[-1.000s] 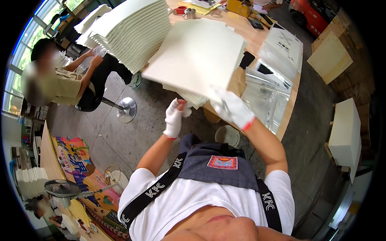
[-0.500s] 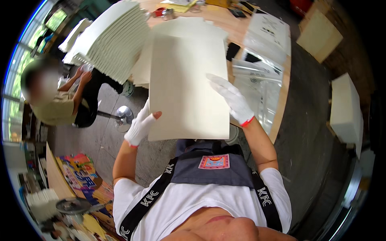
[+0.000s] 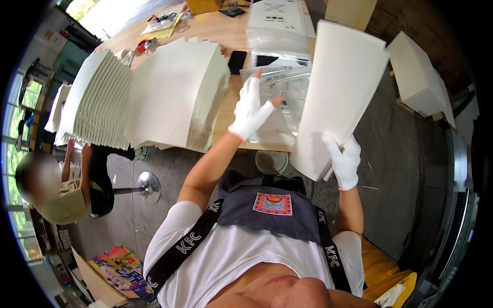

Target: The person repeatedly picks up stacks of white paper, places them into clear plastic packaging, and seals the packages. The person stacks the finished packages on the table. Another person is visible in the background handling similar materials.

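Observation:
White gloves cover both hands; the left thumb and a left fingertip are bare. My right hand (image 3: pixel 343 160) grips a bundle of large white sheets (image 3: pixel 341 92) at its lower corner, thumb on top. The bundle is slightly curved and held tilted at the table's right edge. My left hand (image 3: pixel 252 110) reaches over clear plastic bags (image 3: pixel 287 102), its fingers and thumb apart. The bags lie loosely at the front right of the table, partly hidden by the left hand and the bundle. Whether the left fingers touch a bag is hard to tell.
A tall stack of white sheets (image 3: pixel 164 92) stands left of the bags, beside a stepped pile (image 3: pixel 95 97). A black phone (image 3: pixel 236 62) and packed plastic bags (image 3: pixel 276 23) lie farther back. A seated person (image 3: pixel 61 187) works at left. A bucket (image 3: pixel 271 161) stands below the table edge.
My view has turned right. The sheets went from between both hands to the right side, held by my right hand alone. My left hand left them and moved over the plastic bags.

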{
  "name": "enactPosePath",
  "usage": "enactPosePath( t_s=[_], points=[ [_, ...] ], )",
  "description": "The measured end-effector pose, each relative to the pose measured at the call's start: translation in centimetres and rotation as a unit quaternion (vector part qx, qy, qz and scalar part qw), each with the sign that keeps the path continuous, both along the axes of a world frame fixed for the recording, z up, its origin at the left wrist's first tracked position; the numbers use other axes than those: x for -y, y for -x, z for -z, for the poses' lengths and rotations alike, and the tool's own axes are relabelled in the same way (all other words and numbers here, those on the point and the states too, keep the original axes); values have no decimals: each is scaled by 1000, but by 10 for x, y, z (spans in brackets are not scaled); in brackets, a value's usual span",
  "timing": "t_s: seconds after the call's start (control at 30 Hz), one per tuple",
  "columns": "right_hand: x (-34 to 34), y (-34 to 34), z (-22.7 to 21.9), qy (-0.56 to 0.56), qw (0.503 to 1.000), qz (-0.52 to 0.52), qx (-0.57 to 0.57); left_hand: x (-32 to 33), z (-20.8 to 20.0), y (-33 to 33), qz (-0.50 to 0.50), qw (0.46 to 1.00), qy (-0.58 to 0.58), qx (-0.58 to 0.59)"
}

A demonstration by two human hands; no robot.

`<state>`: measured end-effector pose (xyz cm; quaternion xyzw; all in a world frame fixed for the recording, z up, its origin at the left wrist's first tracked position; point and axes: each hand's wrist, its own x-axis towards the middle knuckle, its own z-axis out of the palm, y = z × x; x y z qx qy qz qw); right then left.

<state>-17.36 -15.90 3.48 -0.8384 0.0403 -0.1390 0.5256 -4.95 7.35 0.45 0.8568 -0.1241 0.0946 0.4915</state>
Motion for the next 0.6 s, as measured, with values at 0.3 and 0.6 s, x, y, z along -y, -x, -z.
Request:
enactPosePath(
  t_s=[0.3, 0.6],
  points=[
    [35, 50, 71, 449, 892, -17, -43, 38, 2, -87, 265, 857, 324, -301],
    [52, -39, 68, 126, 920, -166, -333, 38, 48, 68, 290, 953, -14, -87]
  ],
)
